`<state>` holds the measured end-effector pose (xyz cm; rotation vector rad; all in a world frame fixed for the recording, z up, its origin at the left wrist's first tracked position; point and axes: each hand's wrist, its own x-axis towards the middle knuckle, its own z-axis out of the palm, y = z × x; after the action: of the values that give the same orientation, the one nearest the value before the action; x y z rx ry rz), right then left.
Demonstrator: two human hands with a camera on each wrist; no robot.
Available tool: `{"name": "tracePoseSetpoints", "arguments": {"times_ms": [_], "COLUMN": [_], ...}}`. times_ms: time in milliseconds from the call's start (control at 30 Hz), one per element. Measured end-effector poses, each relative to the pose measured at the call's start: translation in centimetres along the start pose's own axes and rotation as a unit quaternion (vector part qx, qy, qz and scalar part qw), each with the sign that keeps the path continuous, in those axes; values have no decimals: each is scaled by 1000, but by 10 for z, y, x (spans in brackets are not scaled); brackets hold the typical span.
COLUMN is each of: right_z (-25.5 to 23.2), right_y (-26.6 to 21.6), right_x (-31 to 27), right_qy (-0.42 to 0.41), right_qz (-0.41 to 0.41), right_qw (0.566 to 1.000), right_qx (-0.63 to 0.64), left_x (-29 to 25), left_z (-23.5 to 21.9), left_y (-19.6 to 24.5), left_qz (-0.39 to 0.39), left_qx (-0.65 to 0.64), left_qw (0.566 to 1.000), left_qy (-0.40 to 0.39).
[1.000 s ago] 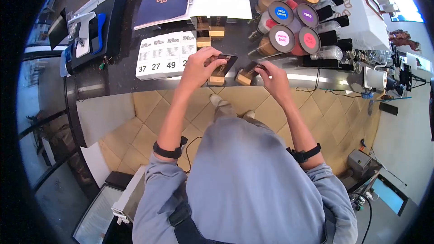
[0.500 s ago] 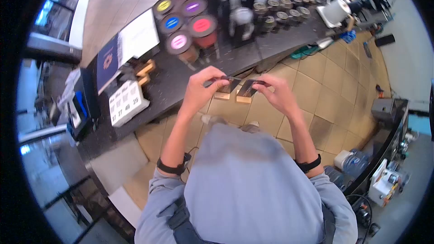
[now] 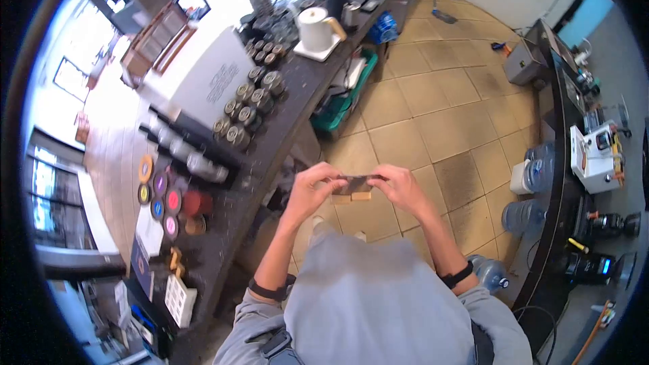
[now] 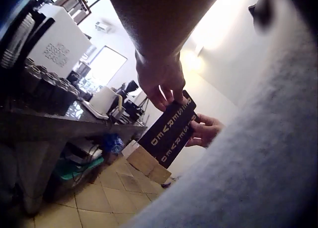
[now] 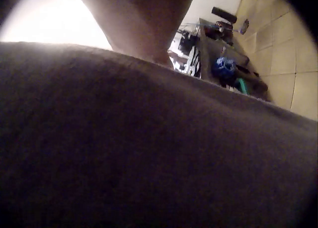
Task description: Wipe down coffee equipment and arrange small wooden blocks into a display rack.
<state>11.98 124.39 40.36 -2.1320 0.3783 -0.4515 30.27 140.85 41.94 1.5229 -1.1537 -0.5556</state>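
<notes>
Pinching RESERVED signs (image 4: 166,131), left hand (image 3: 307,192) and right hand (image 3: 405,192) each clamp the grip on plate edges, away from wooden bases (image 4: 144,162); signs likely stiff, base-heavy.

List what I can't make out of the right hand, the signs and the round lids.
- Right hand: fingers hidden by cloth, right wrist view.
- Its wrist: covered by grey clothing, left wrist view.
- Signs: lettering too small, head view.
- Lid labels: too small to read, head view.
</notes>
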Motion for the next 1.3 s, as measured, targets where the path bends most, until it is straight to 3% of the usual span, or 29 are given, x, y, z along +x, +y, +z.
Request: {"name": "tracePoseSetpoints", "arguments": {"times_ms": [167,333,600,667,800,1067,1300], "right_z": [-51,-88,-183,-209,-253,-333,-432], "right_y": [35,70,133,136,182,267,364], "right_x": [-21,-13,70,101,153,218,273], "right_qy": [77,170,169,154,168,186,182], "right_qz": [68,118,169,240,210,178,189], "right_qw": [993,977,970,958,962,966,963], "right_qx": [-59,54,39,18,52,-20,66], "left_x": [66,130,270,306,394,529,647], "left_z": [51,95,148,155,170,212,281], "left_y": [1,-18,-56,-60,-64,-81,-95], "left_qz": [22,8,-4,-1,17,32,-6], "left_qx": [19,-23,-53,-35,-43,-15,-11], "left_qw": [994,988,984,983,981,976,976], "left_qy": [-109,-155,-173,-180,-187,-217,-217]}}
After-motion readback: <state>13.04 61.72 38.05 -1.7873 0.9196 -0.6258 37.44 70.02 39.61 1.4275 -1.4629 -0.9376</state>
